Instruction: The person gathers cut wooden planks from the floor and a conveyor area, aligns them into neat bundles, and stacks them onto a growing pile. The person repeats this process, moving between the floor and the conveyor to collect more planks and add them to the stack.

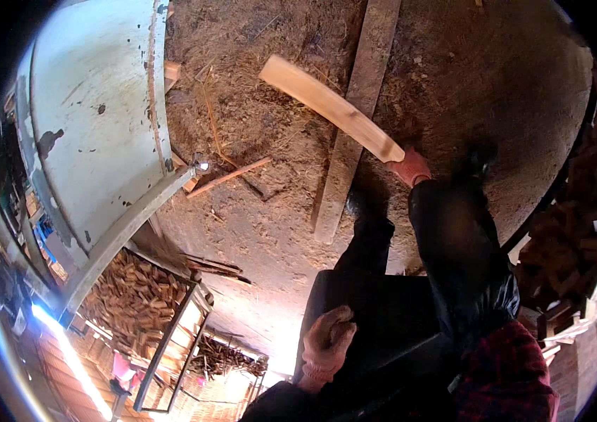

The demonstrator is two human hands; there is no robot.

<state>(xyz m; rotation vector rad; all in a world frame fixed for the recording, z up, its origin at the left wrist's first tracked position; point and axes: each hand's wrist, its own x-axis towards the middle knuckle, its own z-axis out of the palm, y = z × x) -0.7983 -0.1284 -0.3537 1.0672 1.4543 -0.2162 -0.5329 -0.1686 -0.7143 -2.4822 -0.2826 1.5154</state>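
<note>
My right hand (pixel 411 168), in a reddish-pink work glove, reaches far forward and grips the near end of a long, pale, slightly curved wooden board (pixel 330 105). The board slants away to the far left, above a beam lying on the ground. My left hand (pixel 329 343), also gloved, hovers near my lap beside a dark apron (pixel 372 309). Its fingers are curled in, and nothing shows in them. A black oversleeve (pixel 453 246) covers my right forearm, with a red-and-black plaid sleeve (pixel 509 376) above it.
A worn, pale metal panel (pixel 98 105) with chipped paint stands at the left. The long beam (pixel 362 105) crosses the dirt floor, where a thin wooden strip (pixel 228 177) lies. Cut wood pieces (pixel 130 299) fill a framed area at lower left; more wood blocks (pixel 566 246) pile up at right.
</note>
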